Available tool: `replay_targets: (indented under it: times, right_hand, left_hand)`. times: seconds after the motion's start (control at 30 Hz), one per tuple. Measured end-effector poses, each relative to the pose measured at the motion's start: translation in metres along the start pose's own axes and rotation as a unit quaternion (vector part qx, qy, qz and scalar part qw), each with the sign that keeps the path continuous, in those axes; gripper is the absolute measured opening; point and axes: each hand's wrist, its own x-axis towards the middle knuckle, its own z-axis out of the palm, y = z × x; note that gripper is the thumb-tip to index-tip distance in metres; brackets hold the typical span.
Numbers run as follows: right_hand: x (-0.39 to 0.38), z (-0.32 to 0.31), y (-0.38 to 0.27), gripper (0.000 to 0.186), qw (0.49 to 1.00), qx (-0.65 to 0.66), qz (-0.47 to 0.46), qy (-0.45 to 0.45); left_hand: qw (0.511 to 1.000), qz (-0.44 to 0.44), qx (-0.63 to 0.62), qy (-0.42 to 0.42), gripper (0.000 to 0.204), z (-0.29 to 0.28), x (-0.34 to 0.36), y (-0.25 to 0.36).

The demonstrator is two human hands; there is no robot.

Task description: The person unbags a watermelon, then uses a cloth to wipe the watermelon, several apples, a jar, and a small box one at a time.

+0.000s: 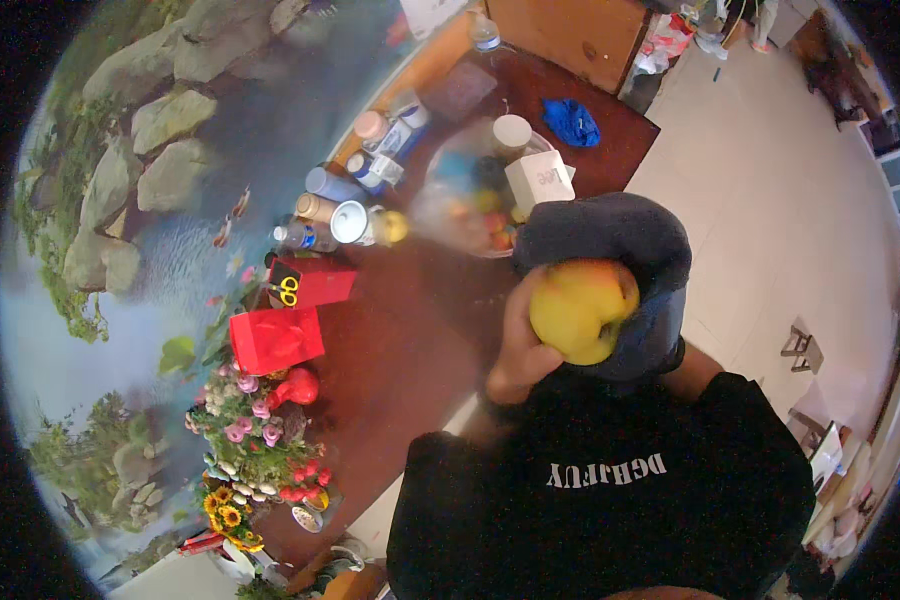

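In front of my chest, my left hand [522, 345] grips a yellow apple [582, 312] with a reddish blush, thumb on its near side. A thick dark grey cloth [610, 222] curves round the apple's far and right sides and touches it. My right forearm [695, 374] runs up into this cloth from the right; the cloth covers the right hand, so its fingers are hidden, but it holds the cloth up against the apple. Beyond them on the table is a clear plastic bag [450, 205] with several colourful round fruits, blurred in part.
The reddish-brown table [400, 350] carries a white box [540, 182], a blue crumpled bag [572, 122], and several bottles and jars [335, 185]. Along its left edge stand red boxes [275, 340], yellow-handled scissors [288, 290] and flowers [255, 430]. A small stool [801, 348] stands on the pale floor at right.
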Motion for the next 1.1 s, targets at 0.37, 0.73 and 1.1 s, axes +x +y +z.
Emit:
replay_targets:
  times: [0.37, 0.73, 1.1]
  right_hand:
    - [-0.012, -0.005, 0.006, 0.054, 1.000, 0.019, 0.021, -0.005]
    - [-0.018, -0.004, 0.010, 0.051, 0.998, 0.036, 0.041, -0.007]
    - [-0.023, -0.004, 0.020, 0.049, 0.995, 0.065, 0.073, -0.007]
  left_hand:
    - [0.818, -0.071, -0.571, 0.017, 0.093, -0.009, -0.005, 0.012]
    - [0.762, -0.132, -0.634, 0.015, 0.098, -0.002, -0.018, 0.007]
    - [0.779, -0.133, -0.612, -0.025, 0.092, 0.013, -0.032, -0.014]
